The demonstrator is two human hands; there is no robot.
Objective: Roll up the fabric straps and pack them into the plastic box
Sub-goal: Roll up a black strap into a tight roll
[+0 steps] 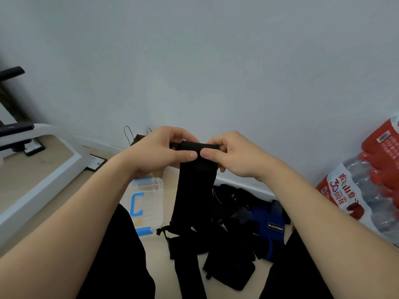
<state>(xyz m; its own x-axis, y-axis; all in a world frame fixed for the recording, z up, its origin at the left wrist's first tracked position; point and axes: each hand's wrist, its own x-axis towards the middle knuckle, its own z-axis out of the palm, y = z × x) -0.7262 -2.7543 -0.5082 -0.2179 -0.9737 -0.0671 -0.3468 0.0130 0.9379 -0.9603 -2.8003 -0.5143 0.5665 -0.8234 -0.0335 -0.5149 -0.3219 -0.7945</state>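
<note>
Pinching the black strap (197,169) at mid-frame between my left hand (160,151) and right hand (232,156); the blue strap (269,225) lower right reads "BLIZZSTAR", roughly.

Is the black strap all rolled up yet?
No, only the top end of the black strap is rolled between the left hand and the right hand, and the rest hangs down loose.

Soft, even indoor light, a bit dim, w/ cool grey cast on the wall (216,50). Shadows weak & diffuse. Black straps (228,238) on the floor (156,253) go near solid black, little detail. Wide-angle bend at edges, esp. white frame (43,180) at left, which bows. Focus slightly soft throughout, fine texture smeared.
</note>
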